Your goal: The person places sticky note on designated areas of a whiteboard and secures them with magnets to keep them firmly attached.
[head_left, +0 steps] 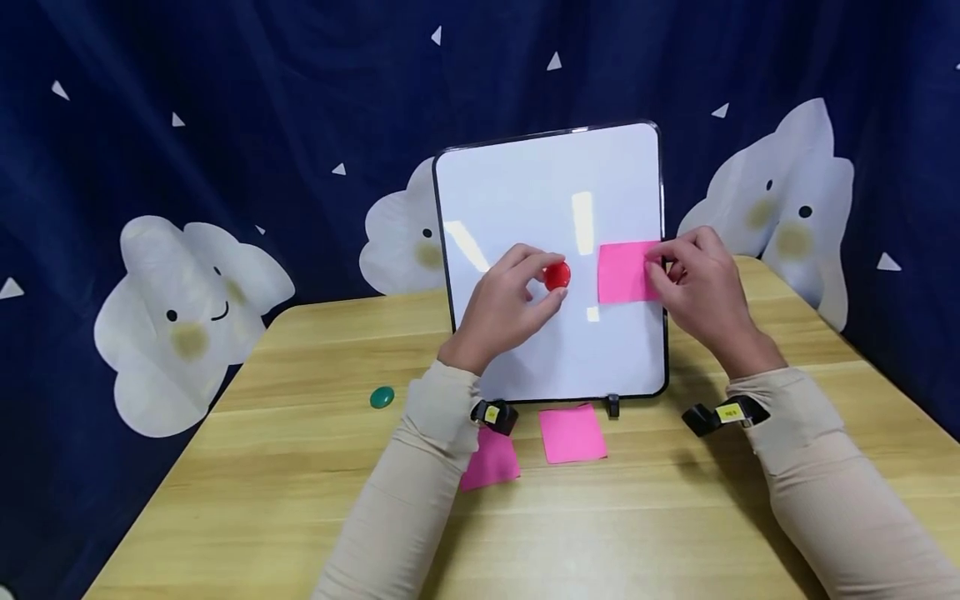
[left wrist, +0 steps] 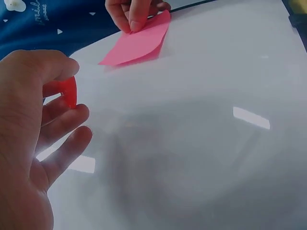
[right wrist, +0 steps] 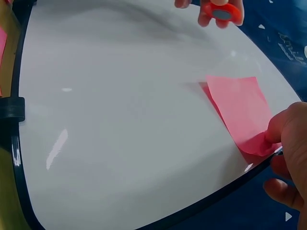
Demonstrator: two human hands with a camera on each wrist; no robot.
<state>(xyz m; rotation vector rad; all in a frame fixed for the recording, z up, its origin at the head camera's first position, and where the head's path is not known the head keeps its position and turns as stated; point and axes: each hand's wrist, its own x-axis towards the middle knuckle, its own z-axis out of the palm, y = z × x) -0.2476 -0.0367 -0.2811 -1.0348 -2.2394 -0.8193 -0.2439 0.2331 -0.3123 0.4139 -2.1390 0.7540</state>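
Note:
My left hand (head_left: 506, 304) pinches a round red magnet (head_left: 557, 276) between thumb and fingers, in front of the whiteboard (head_left: 547, 358). In the right wrist view the magnet (right wrist: 222, 13) shows a grey disc on its underside. At the board's right edge my right hand (head_left: 701, 287) pinches the edge of a pink sticky note (head_left: 622, 272). The note (left wrist: 141, 43) lies over the board's surface, its free edge lifted a little in the left wrist view. The magnet is apart from the note, to its left in the head view.
Two more pink notes, one (head_left: 572, 433) before the board and another (head_left: 491, 460) partly behind my left wrist, lie on the wooden table (head_left: 300, 500). A green round magnet (head_left: 382, 397) lies to the left. A black foot (head_left: 613, 406) supports the board; a dark blue curtain (head_left: 300, 83) hangs behind.

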